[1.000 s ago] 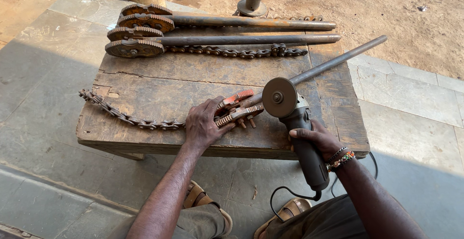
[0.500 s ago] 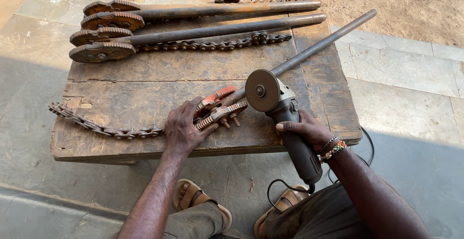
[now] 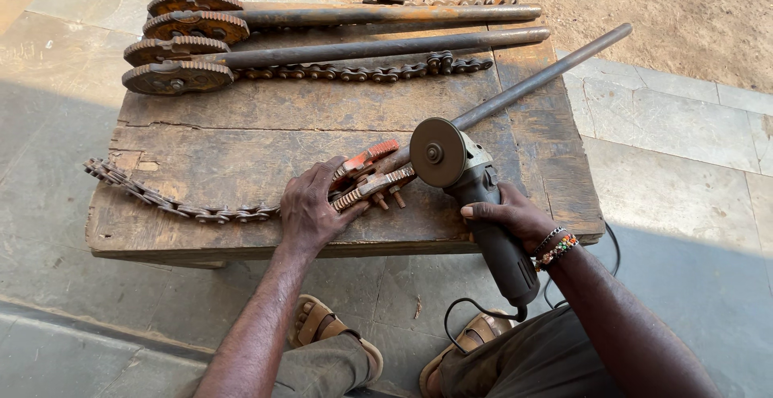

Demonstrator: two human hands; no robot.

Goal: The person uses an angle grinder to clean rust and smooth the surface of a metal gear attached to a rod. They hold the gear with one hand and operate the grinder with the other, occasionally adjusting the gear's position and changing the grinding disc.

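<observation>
Outdoors, on grey stone paving beside sandy ground, stands a low weathered wooden bench. On its front part lies a rusty orange-jawed chain wrench head with a long dark steel handle running toward the far right corner. The left hand presses flat on that head, fingers spread over it. The right hand is wrapped tightly around a black corded angle grinder, its disc just beside the wrench head. A rusty roller chain trails left. Two more long chain wrenches lie along the back edge.
</observation>
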